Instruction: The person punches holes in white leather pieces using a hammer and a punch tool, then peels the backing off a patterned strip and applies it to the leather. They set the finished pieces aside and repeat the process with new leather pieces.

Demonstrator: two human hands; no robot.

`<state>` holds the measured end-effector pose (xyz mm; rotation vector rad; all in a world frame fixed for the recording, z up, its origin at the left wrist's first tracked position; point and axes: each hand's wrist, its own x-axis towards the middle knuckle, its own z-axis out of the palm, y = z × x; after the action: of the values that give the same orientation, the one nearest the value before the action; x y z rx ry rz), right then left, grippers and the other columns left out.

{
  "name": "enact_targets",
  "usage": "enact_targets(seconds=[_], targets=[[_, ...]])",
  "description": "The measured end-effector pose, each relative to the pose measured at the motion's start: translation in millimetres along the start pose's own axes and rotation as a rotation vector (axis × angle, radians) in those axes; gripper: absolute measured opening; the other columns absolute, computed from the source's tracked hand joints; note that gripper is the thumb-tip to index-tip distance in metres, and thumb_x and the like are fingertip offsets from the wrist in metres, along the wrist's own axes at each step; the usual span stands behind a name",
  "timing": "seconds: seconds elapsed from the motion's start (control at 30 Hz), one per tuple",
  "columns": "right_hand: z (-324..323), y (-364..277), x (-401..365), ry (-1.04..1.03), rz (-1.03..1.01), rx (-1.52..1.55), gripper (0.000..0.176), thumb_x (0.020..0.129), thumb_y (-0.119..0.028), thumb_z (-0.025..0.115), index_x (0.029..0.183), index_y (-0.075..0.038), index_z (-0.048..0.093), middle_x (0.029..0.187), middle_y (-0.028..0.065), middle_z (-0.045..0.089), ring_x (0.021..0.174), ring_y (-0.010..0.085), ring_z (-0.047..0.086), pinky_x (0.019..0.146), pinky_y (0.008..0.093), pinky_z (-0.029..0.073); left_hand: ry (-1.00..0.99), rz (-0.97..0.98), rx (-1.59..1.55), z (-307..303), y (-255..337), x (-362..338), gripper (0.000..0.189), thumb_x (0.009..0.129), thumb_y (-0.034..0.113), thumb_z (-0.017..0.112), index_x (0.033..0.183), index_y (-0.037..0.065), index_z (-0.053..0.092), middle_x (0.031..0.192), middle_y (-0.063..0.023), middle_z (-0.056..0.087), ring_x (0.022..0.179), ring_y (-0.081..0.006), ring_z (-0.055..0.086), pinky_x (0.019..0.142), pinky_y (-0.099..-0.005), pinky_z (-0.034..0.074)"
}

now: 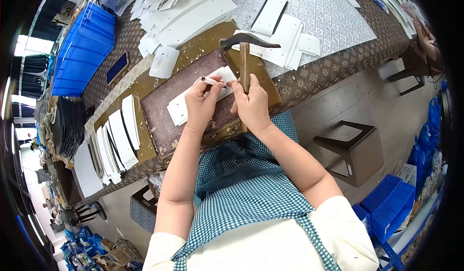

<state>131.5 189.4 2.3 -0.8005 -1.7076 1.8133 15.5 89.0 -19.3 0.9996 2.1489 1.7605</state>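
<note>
My left hand [202,102] pinches a small white pen-like tool [210,81] with a dark tip, just above a stack of white strips [179,107]. The strips lie on a worn reddish-brown slab [164,119]. Close beside it on the right, my right hand [251,99] is closed round the wooden handle of a hammer [245,61]. The hammer's dark, curved metal head points away from me, above the slab's far edge. The fingertips of both hands nearly meet over the strips. What my right fingertips pinch, if anything, is too small to tell.
White pieces [195,22] are piled at the back, others [285,41] at the back right. More strips [118,135] lie left of the slab, near a phone [117,68] and a blue bin [84,49]. A stool [355,150] stands right. Another person's hand [419,27] shows far right.
</note>
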Motion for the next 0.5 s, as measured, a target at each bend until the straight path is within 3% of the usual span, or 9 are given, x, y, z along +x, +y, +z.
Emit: enact_targets(seconds=[0.1,0.2,0.5], targets=[[-0.3,0.3,0.5,-0.014,0.011,-0.022,0.019,0.098,-0.017,0.056,0.099,0.002,0.057,0.087,0.0096,0.072,0.05,0.0138,0.064,0.045,0.0274,0.049,-0.055,0.156,0.271,-1.2,19.0,5.0,0.011,0.087,0.006,0.07,0.096,0.0,0.069,0.087,-0.0103,0.068,0.075,-0.0202,0.068,0.068,-0.0299,0.054],[-0.5,0.7,1.0,-0.005,-0.014,-0.024,0.019,0.096,-0.017,0.057,0.098,0.002,0.056,0.068,0.0088,0.066,0.049,0.0189,0.066,0.048,0.031,0.05,-0.092,0.217,0.317,-3.3,23.2,10.2,0.008,0.086,0.005,0.068,0.092,0.0,0.068,0.083,-0.0128,0.065,0.074,-0.027,0.066,0.065,-0.0335,0.053],[-10.7,-2.1,0.3,-0.084,-0.017,-0.019,0.017,0.096,-0.016,0.057,0.097,0.001,0.056,0.069,0.009,0.067,0.047,0.0162,0.063,0.048,0.0298,0.05,-0.075,0.34,0.306,0.2,15.3,9.2,0.006,0.083,0.003,0.069,0.087,0.001,0.064,0.084,-0.0134,0.064,0.075,-0.0308,0.063,0.067,-0.0373,0.052]])
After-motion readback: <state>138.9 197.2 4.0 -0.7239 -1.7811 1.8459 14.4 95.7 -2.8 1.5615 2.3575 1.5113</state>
